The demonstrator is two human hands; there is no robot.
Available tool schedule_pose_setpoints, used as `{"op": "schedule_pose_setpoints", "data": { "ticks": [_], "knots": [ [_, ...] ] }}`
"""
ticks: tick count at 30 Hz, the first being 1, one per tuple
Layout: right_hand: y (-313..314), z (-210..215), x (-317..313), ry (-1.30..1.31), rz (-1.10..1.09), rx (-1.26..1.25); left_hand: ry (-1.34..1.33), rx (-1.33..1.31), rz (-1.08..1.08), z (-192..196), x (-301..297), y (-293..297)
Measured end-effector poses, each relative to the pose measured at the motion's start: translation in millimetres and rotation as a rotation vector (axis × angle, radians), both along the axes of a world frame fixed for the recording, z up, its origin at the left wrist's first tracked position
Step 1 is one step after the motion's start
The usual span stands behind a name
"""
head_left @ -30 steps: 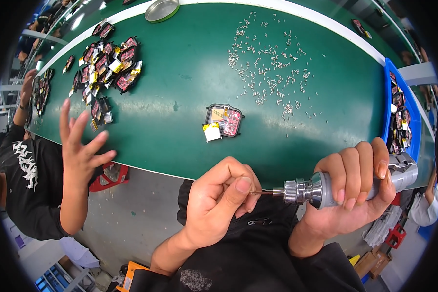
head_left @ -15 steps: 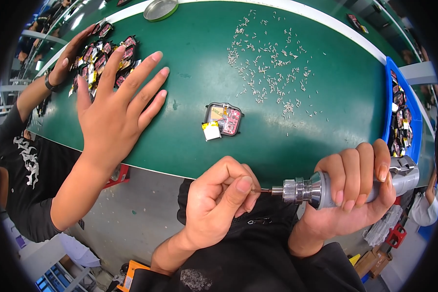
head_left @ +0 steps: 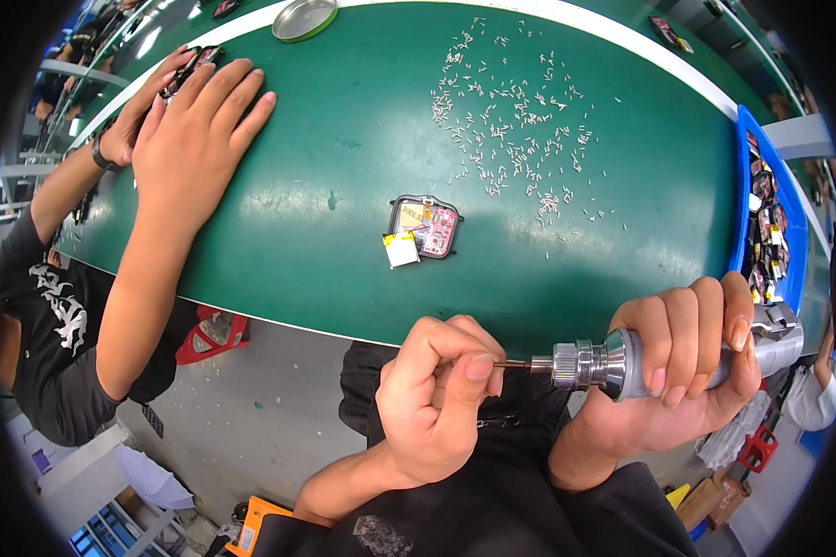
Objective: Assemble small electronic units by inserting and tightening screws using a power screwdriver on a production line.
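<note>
My right hand (head_left: 683, 348) wraps round a grey electric screwdriver (head_left: 628, 364) with a silver collar, held level over the table's near edge. Its thin bit (head_left: 515, 365) points left into the fingertips of my left hand (head_left: 437, 395). The left thumb and fingers pinch together at the bit's tip; any small part between them is hidden. Beyond my hands, an opened watch-shaped case (head_left: 444, 232) with a pink circuit board lies on the green table (head_left: 344, 251). A white battery (head_left: 401, 249) with a yellow end sits against the case's lower left side.
Many small pins or screws (head_left: 520, 139) are scattered over the far middle. A blue bin (head_left: 745, 204) of similar units stands at the right. Another person's hands (head_left: 190, 139) cover units (head_left: 195, 63) at the far left. A round metal lid (head_left: 304, 17) lies at the back.
The other person's hands have swept the pile of units away toward the far left. My left hand has shifted slightly right, still at the bit; the screwdriver has moved little.
</note>
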State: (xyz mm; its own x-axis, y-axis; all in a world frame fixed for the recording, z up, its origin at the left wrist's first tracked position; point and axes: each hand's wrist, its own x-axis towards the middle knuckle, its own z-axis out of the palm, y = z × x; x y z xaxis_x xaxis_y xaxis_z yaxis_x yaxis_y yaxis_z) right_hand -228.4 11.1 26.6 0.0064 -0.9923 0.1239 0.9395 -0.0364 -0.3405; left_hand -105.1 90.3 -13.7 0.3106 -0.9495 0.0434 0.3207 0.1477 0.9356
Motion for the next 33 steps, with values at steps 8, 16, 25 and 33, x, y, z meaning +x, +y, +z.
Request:
{"op": "schedule_pose_setpoints", "data": {
  "ticks": [8, 16, 25, 33],
  "knots": [
    [-2, -4, -2, 0.005, 0.022, 0.004, -0.238, -0.111, 0.040, -7, 0, -5],
    [-8, -4, 5, -0.004, 0.043, 0.016, -0.343, -0.012, 0.083, 9, 30, -11],
    [-16, -16, 19, 0.003, -0.100, 0.202, -1.103, -0.019, 0.355, 29, 216, -134],
    [-12, -23, 19, 0.075, -0.005, 0.169, -1.605, 0.392, 0.526, 17, 357, -274]
  ]
}}
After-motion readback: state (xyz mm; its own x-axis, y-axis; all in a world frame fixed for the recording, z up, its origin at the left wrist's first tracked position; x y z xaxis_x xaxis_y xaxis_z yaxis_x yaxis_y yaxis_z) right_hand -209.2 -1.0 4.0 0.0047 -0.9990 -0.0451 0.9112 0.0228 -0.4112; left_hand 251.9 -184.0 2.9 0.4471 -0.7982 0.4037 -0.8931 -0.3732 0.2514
